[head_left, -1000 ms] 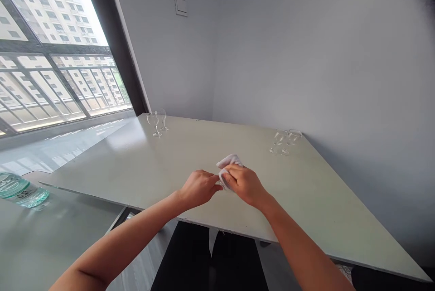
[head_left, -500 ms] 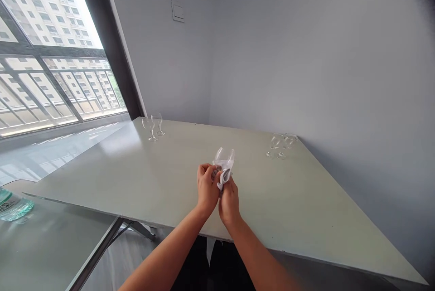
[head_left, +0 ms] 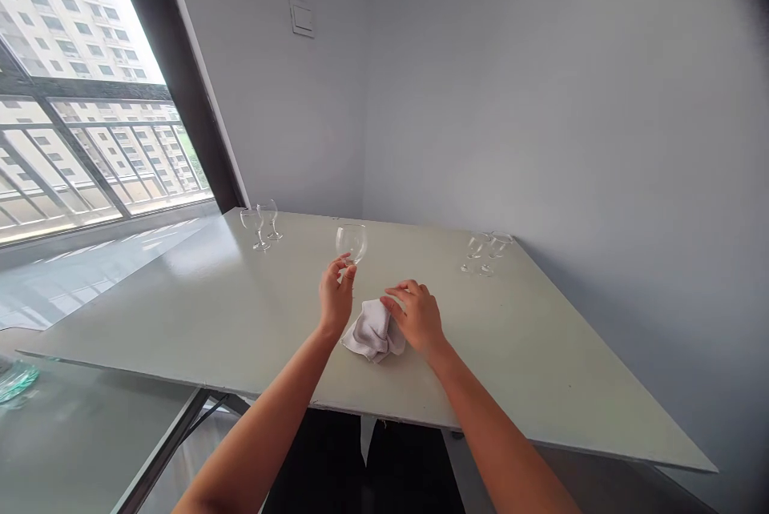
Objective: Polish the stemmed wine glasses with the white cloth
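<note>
A clear wine glass (head_left: 352, 243) is upright in my left hand (head_left: 337, 290), whose fingers close round it just below the bowl. Its stem and foot are mostly hidden by the hand. Below and between my hands, a crumpled white cloth (head_left: 372, 331) lies on the pale table (head_left: 276, 338). My right hand (head_left: 416, 312) hovers at the cloth's upper right, thumb and fingers apart, with nothing between them.
Two stemmed glasses (head_left: 257, 227) stand at the table's far left corner, and more glasses (head_left: 481, 248) stand near the far right corner. A greenish transparent object (head_left: 17, 379) sits on a lower surface at the left. Walls border the table behind and right.
My hands have moved apart. The left has carried the glass up and to the left, out of the cloth; the right has let go of the cloth, which now lies on the table.
</note>
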The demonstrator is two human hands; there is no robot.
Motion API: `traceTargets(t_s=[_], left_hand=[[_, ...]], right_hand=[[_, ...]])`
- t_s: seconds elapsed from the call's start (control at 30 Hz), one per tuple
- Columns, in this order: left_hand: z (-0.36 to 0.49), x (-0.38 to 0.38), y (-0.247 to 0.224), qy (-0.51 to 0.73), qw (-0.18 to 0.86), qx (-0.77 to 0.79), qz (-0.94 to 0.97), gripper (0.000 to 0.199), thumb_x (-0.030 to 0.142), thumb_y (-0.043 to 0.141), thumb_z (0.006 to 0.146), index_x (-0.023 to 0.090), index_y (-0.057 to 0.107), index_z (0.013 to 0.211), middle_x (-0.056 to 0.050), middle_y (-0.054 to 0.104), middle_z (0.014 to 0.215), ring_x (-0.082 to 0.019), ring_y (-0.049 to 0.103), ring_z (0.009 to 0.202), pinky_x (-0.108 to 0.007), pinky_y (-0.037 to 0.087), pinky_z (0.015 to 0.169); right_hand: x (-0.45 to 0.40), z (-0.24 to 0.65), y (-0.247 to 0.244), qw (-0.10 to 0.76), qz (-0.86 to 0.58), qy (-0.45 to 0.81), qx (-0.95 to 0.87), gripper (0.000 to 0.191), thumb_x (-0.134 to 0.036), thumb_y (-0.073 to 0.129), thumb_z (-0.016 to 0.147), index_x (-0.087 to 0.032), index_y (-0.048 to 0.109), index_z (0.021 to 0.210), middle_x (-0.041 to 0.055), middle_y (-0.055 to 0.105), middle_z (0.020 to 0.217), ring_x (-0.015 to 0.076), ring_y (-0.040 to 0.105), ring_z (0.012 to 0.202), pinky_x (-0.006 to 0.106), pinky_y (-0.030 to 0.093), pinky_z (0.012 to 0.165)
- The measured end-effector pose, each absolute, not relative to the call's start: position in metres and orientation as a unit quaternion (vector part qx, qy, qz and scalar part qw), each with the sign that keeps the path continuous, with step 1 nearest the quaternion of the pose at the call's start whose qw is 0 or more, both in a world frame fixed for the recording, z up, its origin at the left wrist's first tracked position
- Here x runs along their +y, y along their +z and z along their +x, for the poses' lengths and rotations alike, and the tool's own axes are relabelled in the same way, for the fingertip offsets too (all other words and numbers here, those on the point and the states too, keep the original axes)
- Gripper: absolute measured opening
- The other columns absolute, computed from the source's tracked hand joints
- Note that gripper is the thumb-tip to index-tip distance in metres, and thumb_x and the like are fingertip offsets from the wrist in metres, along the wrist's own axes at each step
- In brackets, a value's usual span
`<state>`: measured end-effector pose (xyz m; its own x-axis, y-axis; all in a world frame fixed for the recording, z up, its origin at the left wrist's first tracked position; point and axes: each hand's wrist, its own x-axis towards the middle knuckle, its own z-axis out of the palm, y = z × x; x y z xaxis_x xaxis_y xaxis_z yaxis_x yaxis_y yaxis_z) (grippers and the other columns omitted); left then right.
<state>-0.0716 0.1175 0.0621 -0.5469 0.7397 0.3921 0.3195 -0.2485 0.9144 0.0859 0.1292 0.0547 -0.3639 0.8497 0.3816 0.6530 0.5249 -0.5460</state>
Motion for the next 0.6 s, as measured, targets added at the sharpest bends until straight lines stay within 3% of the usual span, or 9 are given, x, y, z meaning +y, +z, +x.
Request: traceTargets(t_s=[0.1,0.2,0.3,0.43,0.6], left_hand=[[-0.044,0.127,0.053,0.618,0.177,0.553,0.53,0.011,0.023,0.046,0.08,0.019,0.057,0.083,-0.005,0.054,0.115,-0.015,0.055,0.09,-0.028,0.045,0.075],[-0.017,0.141,0.045,0.576,0.15,0.547,0.589,0.022,0.013,0.04,0.08,0.02,0.058,0.091,-0.007,0.051,0.115,-0.017,0.052,0.1,-0.031,0.044,0.081],[-0.007,0.152,0.041,0.487,0.1,0.569,0.655,0.026,0.013,0.044,0.079,0.02,0.056,0.101,-0.008,0.047,0.122,-0.02,0.047,0.107,-0.037,0.039,0.09],[-0.019,0.148,0.028,0.357,0.088,0.59,0.719,0.048,0.023,0.053,0.076,0.023,0.042,0.122,-0.007,0.04,0.13,-0.023,0.037,0.117,-0.04,0.033,0.096],[-0.038,0.138,0.0,0.28,0.122,0.613,0.728,0.036,0.03,0.047,0.08,0.022,0.051,0.115,-0.007,0.044,0.126,-0.023,0.037,0.117,-0.039,0.033,0.096]], right_hand=[[0.145,0.083,0.063,0.42,-0.446,0.278,-0.739,0.045,-0.053,0.049,0.077,-0.021,0.061,0.106,0.0075,0.057,0.095,0.0162,0.054,0.074,0.029,0.044,0.066],[0.162,0.08,0.056,0.496,-0.423,0.36,-0.667,0.045,-0.053,0.051,0.074,-0.019,0.062,0.1,0.0071,0.06,0.097,0.0152,0.056,0.073,0.028,0.045,0.066],[0.187,0.088,0.04,0.529,-0.473,0.333,-0.621,0.04,-0.05,0.053,0.072,-0.018,0.063,0.094,0.0059,0.064,0.091,0.0157,0.058,0.075,0.027,0.045,0.067],[0.233,0.122,0.016,0.527,-0.569,0.265,-0.573,0.037,-0.045,0.054,0.068,-0.015,0.063,0.087,0.0085,0.065,0.086,0.0176,0.058,0.072,0.028,0.044,0.068],[0.282,0.158,-0.011,0.522,-0.625,0.222,-0.536,0.037,-0.044,0.05,0.067,-0.014,0.062,0.085,0.0097,0.064,0.083,0.0192,0.058,0.068,0.03,0.042,0.062]])
